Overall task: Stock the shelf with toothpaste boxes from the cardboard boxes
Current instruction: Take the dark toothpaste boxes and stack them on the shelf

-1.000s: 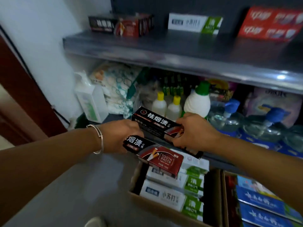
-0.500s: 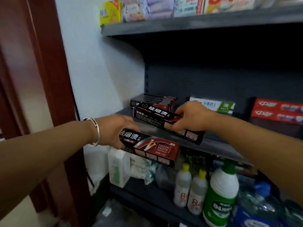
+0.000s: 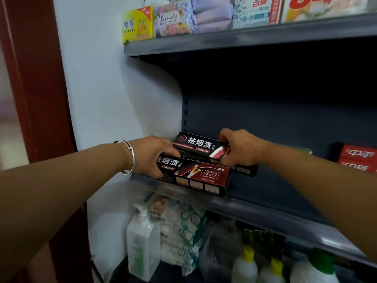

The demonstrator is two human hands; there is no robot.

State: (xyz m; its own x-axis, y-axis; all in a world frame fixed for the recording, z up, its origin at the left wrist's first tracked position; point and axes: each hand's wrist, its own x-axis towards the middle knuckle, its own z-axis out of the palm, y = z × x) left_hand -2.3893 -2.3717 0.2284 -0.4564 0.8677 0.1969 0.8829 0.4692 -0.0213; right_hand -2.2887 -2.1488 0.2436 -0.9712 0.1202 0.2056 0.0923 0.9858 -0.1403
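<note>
Reaching toward the middle shelf (image 3: 265, 209), you are holding a toothpaste box in each hand. Starting at the left, a dark red door frame (image 3: 38, 99) is standing against the white wall (image 3: 102, 88). Your left hand (image 3: 151, 156), with a silver bracelet (image 3: 128, 158) circling its wrist, is gripping the left end of the front box (image 3: 195, 176), fingers curled over its top and thumb tucked underneath; that box is sitting at the shelf's front edge, its black and red face tilting toward you. Just behind it and a little higher, the back box (image 3: 202, 148) is lying over the shelf, and your right hand (image 3: 240, 148) is pinching its right end with curled fingers. Whether the back box is resting on other stock or hanging just above it, you cannot tell. Farther right on the same shelf, red boxes (image 3: 357, 158) are stacking against the dark back panel. Above, the upper shelf (image 3: 244, 39) is carrying a yellow soap pack (image 3: 137, 24) and tissue packs (image 3: 212, 14). Below, a clear pump bottle (image 3: 142, 244) is standing beside white bottles with yellow caps (image 3: 244, 266).
</note>
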